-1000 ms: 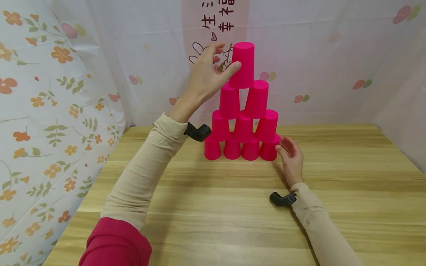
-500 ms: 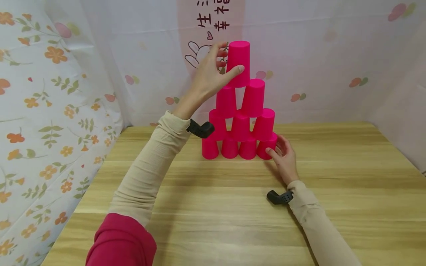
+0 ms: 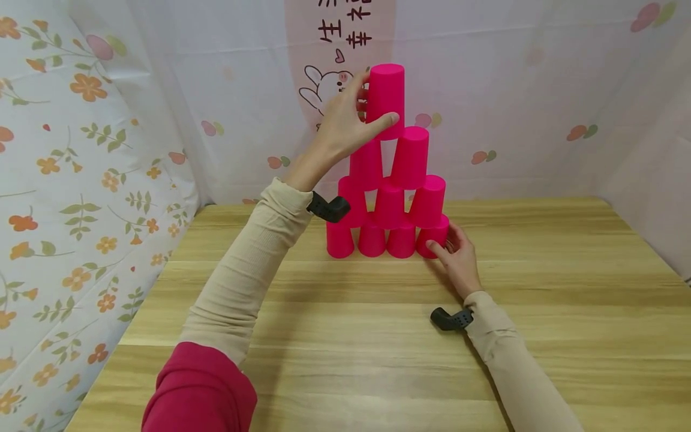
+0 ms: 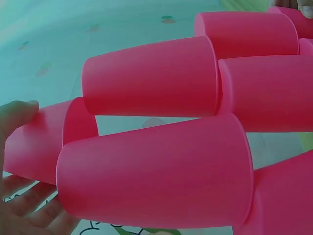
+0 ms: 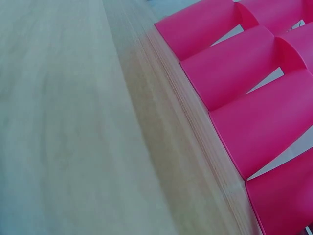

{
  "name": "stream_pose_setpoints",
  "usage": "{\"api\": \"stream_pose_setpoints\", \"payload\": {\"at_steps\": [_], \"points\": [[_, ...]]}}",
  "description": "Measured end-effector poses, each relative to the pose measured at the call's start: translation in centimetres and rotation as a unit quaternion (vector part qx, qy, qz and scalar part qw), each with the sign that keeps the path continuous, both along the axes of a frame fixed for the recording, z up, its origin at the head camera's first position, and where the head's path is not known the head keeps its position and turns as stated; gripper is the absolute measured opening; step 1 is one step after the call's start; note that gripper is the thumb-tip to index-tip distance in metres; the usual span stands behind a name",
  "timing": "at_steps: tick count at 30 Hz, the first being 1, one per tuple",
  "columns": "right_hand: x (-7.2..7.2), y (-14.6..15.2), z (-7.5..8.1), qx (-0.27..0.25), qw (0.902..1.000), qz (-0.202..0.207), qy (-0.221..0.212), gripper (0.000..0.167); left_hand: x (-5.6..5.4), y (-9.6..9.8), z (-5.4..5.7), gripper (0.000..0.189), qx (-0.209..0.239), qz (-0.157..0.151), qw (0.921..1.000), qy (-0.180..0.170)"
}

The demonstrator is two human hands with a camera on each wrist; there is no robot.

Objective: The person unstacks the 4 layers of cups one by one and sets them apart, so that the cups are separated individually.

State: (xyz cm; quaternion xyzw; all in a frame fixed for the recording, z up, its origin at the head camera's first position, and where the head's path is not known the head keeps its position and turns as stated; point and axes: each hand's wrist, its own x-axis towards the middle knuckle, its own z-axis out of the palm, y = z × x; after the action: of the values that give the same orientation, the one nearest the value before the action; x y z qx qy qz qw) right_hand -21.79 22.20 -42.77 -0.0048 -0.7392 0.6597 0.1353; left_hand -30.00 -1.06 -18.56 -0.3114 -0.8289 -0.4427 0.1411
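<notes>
Pink plastic cups stand upside down in a tapering four-row pyramid. My left hand (image 3: 342, 126) is up at the single top cup (image 3: 387, 96), thumb across its front and fingers around its left and back side. In the left wrist view, that cup (image 4: 36, 142) sits between thumb and fingers, its rim overlapping the cup below (image 4: 151, 176). Down at the table, my right hand (image 3: 459, 263) holds the rightmost bottom-row cup (image 3: 430, 231), thumb on the front and fingers behind its right side. The right wrist view shows the bottom row (image 5: 264, 122) along the tabletop, but hardly any of that hand.
The pyramid stands near the back of a wood-grain table (image 3: 345, 360). Close behind it hangs a white printed cloth (image 3: 513, 90); a flowered cloth (image 3: 97, 180) hangs on the left. A dark wrist-worn device (image 3: 330, 209) on the left arm juts toward the stack's left side.
My left hand has closed in on the top cup, its thumb sliding right across the front. My right hand has moved left onto the bottom-right cup. The pyramid keeps its shape.
</notes>
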Motion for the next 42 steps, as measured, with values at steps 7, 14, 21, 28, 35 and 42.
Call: {"api": "stream_pose_setpoints", "payload": {"at_steps": [7,14,21,28,35,42], "points": [[1.2,-0.8,2.0,0.007,0.9999,0.010,-0.007,0.060,-0.1,0.0,0.0,0.073,-0.003,0.005,1.0000,0.001],[1.7,-1.1,2.7,0.023,0.9997,0.012,-0.001,0.058,0.1,-0.3,0.6,0.069,0.019,0.001,0.9996,0.020],[1.7,-1.1,2.5,0.036,0.9992,0.017,0.006,0.057,0.5,-1.9,0.8,0.070,0.029,-0.002,0.9986,0.044],[1.8,-1.3,2.6,0.040,0.9991,0.014,0.010,0.055,0.9,-4.3,1.1,0.067,0.057,-0.001,0.9967,0.058],[0.8,-0.6,1.3,0.035,0.9991,0.017,0.014,0.057,0.8,-6.4,0.9,0.063,0.092,0.018,0.9935,0.065],[-0.2,0.0,-0.3,0.045,0.9989,0.008,0.004,0.059,0.9,-8.7,-0.2,0.062,0.085,0.062,0.9927,0.059]]}}
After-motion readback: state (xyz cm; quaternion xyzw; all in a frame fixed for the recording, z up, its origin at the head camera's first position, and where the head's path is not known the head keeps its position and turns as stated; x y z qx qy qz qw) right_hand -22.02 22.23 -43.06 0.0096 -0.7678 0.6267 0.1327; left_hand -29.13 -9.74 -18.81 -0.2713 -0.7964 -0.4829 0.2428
